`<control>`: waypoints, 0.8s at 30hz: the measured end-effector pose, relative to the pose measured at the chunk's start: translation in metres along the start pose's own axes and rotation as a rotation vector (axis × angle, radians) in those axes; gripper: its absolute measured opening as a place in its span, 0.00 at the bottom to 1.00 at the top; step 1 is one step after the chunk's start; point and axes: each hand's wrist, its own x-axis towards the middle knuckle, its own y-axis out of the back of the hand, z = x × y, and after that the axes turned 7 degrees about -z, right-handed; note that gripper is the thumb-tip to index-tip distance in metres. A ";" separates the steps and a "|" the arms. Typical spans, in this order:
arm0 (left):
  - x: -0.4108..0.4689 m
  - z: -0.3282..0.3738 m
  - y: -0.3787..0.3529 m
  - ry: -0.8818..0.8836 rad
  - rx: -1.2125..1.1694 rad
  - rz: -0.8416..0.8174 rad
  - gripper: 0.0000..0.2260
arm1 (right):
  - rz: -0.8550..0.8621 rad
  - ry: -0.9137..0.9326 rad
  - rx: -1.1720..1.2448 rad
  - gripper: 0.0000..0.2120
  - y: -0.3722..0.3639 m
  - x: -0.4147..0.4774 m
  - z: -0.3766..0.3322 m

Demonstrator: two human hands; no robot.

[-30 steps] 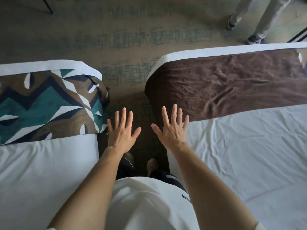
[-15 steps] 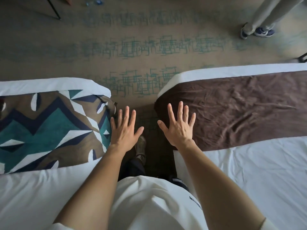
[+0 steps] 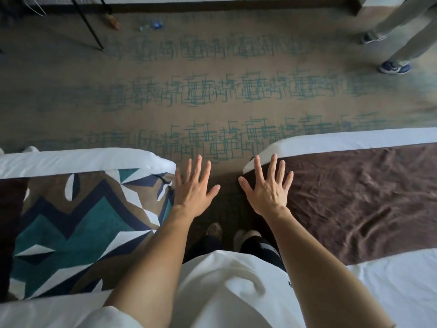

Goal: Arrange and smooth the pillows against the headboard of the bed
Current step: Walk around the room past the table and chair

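- Left hand (image 3: 192, 190) is hovering, fingers spread, holding nothing, beside the corner of the teal-and-brown patterned bed runner (image 3: 78, 223).
- Right hand (image 3: 268, 191) is hovering, fingers splayed, empty, over the edge of the plain brown bed runner (image 3: 359, 197).

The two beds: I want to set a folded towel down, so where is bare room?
The white sheet nearer than the wrinkled brown bed runner is bare, as is the runner itself. The patterned teal, brown and white runner is bare too. The aisle between is crowded by the left hand, right hand and the person's feet.

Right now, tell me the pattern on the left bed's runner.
Teal, navy, brown and white zigzags, head view.
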 end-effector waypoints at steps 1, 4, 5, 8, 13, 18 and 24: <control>0.009 -0.001 0.002 -0.003 0.002 -0.008 0.37 | -0.001 -0.002 0.002 0.41 0.004 0.009 -0.001; 0.039 -0.001 0.011 -0.004 -0.033 -0.005 0.38 | -0.011 0.004 -0.003 0.40 0.015 0.038 -0.001; 0.051 0.000 0.014 -0.004 -0.047 -0.004 0.38 | -0.016 0.005 -0.004 0.40 0.021 0.050 0.001; 0.091 0.006 0.029 -0.010 -0.074 -0.005 0.39 | -0.026 -0.002 -0.010 0.39 0.038 0.090 0.008; 0.163 0.019 0.064 0.010 -0.077 -0.003 0.38 | -0.031 0.004 -0.004 0.40 0.075 0.164 0.019; 0.232 0.037 0.099 0.047 -0.100 -0.010 0.36 | -0.030 0.021 0.016 0.40 0.107 0.231 0.026; 0.291 0.056 0.131 0.067 -0.108 -0.043 0.36 | -0.024 0.026 0.007 0.40 0.136 0.299 0.033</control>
